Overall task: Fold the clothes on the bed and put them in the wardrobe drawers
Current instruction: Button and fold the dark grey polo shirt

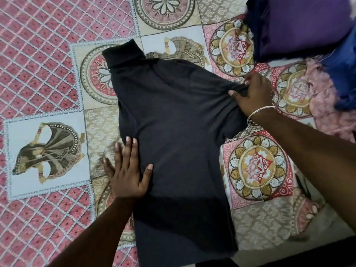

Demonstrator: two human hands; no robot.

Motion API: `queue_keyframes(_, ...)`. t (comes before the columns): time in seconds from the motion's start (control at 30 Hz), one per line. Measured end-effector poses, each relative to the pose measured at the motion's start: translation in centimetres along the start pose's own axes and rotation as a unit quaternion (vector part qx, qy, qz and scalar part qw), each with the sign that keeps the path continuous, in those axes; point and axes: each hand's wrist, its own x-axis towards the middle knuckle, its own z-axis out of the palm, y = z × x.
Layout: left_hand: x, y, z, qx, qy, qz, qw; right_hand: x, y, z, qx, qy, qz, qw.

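Note:
A black T-shirt (173, 132) lies spread flat on the patterned bedspread (48, 74), one sleeve pointing to the upper left. My left hand (127, 170) rests flat with fingers spread on the shirt's left edge, thumb on the cloth. My right hand (252, 95), with a silver bangle on its wrist, pinches the shirt's right sleeve area, where the fabric bunches under the fingers. The shirt's lower hem reaches past the bed's front edge.
A heap of other clothes sits at the upper right: a purple garment (300, 24), a blue one (342, 74) and a pink printed one (327, 112). The bed's edge (289, 245) runs along the lower right, with dark floor below.

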Motion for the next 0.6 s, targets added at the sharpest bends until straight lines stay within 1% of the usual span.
queue_keyframes(0.07,0.0,0.0,0.0,0.000,0.003,-0.001,1.000,-0.4,-0.7,-0.2,0.030,0.025,0.095,0.995)
queue_keyframes(0.13,0.0,0.0,0.1,0.000,0.005,-0.001,1.000,-1.2,-1.0,0.1,0.040,0.042,0.180,0.982)
queue_keyframes(0.23,0.0,0.0,0.2,0.002,0.003,-0.002,1.000,-2.6,-1.8,0.4,0.077,-0.003,0.241,0.967)
queue_keyframes(0.3,0.0,-0.1,0.2,0.005,0.003,-0.001,1.000,-2.7,-2.1,0.7,0.131,-0.039,0.262,0.955)
queue_keyframes(0.37,0.0,-0.1,0.3,0.006,0.003,-0.001,1.000,-2.7,-2.6,0.6,0.185,-0.038,0.262,0.946)
queue_keyframes(0.5,0.0,0.0,0.3,0.003,0.003,0.001,1.000,-3.1,-2.8,0.2,0.279,0.041,0.245,0.928)
queue_keyframes(0.6,0.0,0.0,0.3,-0.001,0.006,0.003,1.000,-4.0,-2.5,-0.2,0.313,0.098,0.269,0.906)
